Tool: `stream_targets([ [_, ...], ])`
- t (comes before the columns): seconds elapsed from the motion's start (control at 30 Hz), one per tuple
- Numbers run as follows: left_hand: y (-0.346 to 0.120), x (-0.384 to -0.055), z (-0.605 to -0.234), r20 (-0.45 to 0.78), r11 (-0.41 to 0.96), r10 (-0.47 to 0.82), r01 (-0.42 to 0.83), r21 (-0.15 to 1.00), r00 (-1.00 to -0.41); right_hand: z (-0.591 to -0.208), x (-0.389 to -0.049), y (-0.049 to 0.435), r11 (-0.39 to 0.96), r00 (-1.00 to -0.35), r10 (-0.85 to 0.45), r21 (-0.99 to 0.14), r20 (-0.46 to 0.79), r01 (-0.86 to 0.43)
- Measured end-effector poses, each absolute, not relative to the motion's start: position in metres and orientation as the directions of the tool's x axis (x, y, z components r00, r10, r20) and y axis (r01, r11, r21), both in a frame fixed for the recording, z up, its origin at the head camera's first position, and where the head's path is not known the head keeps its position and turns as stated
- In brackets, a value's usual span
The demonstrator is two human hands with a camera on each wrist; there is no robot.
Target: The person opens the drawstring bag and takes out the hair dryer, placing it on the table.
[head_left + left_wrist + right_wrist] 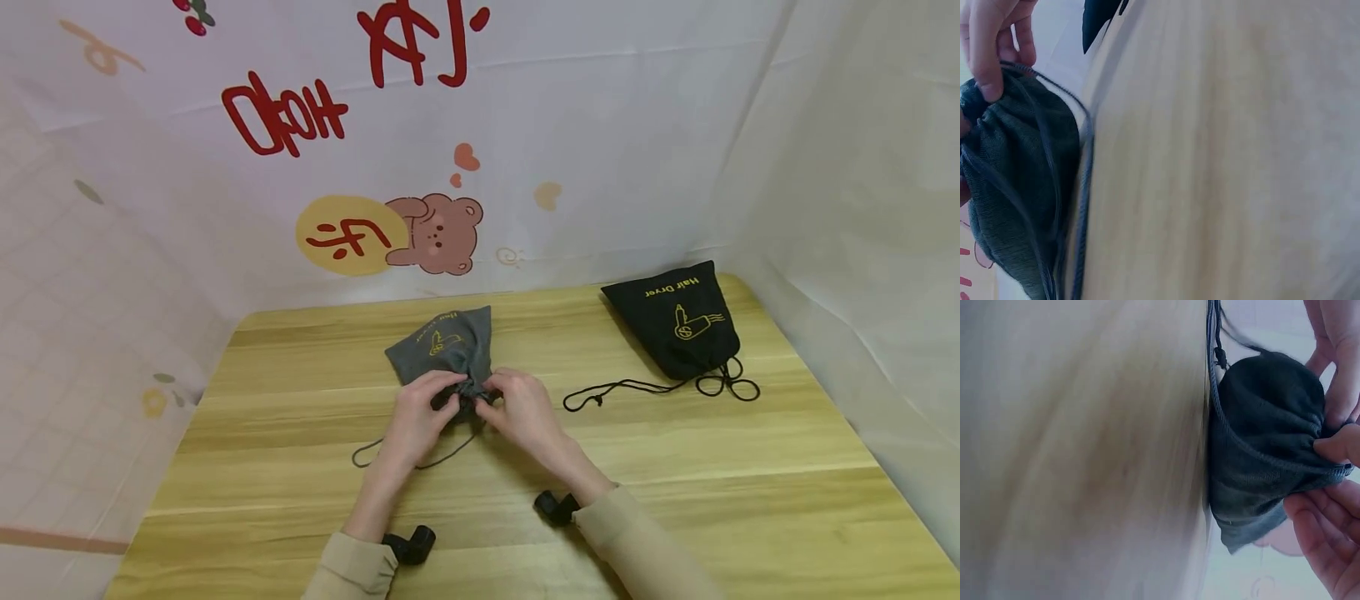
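Note:
A grey drawstring pouch (442, 343) with a yellow hair dryer print lies on the table, its gathered mouth towards me. My left hand (422, 410) pinches the bunched cloth from the left. From the right, my right hand (525, 410) pinches the same mouth between thumb and fingers. A thin grey cord (450, 454) loops out under the left wrist onto the wood. In the right wrist view, folds run across the pouch (1266, 425), and a cord (1235, 434) crosses it. The left wrist view shows the pouch (1022, 162) with cords hanging along it.
At the back right of the wooden table (300, 500) lies a black drawstring pouch (675, 321) marked "Hair Dryer". Its black cords (622, 385) trail left and curl near its mouth. A white printed cloth (615, 150) hangs behind the table and along both sides.

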State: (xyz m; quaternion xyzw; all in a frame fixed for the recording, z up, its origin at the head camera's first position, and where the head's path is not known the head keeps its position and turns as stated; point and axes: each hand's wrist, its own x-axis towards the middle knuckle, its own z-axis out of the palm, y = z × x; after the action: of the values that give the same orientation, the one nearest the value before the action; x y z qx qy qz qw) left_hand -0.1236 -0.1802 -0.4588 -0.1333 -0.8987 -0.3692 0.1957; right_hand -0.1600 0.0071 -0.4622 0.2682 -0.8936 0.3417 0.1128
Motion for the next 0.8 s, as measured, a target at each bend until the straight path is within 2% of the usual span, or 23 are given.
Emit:
stream_targets([
  [0.23,-0.1885,-0.1207,-0.4501,0.458,0.699,-0.03,0.309,0.645,-0.889,-0.4568,-0.1628,0.0129,0.642,-0.876,-0.367,-0.596,0.314,-0.482],
  [0.4,-0.1877,-0.1201,-0.4482,0.437,0.699,-0.027,0.295,0.651,-0.899,-0.4555,-0.1617,0.0129,0.656,-0.867,-0.418,-0.57,0.273,-0.495],
  [0.57,-0.1845,-0.1208,-0.4481,0.458,0.696,0.014,0.337,0.634,-0.889,-0.4568,-0.16,0.0101,0.662,-0.863,-0.422,-0.557,0.278,-0.503],
  [0.8,-0.1839,-0.1223,-0.4501,0.541,0.71,0.017,0.391,0.586,-0.841,-0.4576,-0.1576,0.0068,0.672,-0.862,-0.399,-0.539,0.313,-0.507],
])
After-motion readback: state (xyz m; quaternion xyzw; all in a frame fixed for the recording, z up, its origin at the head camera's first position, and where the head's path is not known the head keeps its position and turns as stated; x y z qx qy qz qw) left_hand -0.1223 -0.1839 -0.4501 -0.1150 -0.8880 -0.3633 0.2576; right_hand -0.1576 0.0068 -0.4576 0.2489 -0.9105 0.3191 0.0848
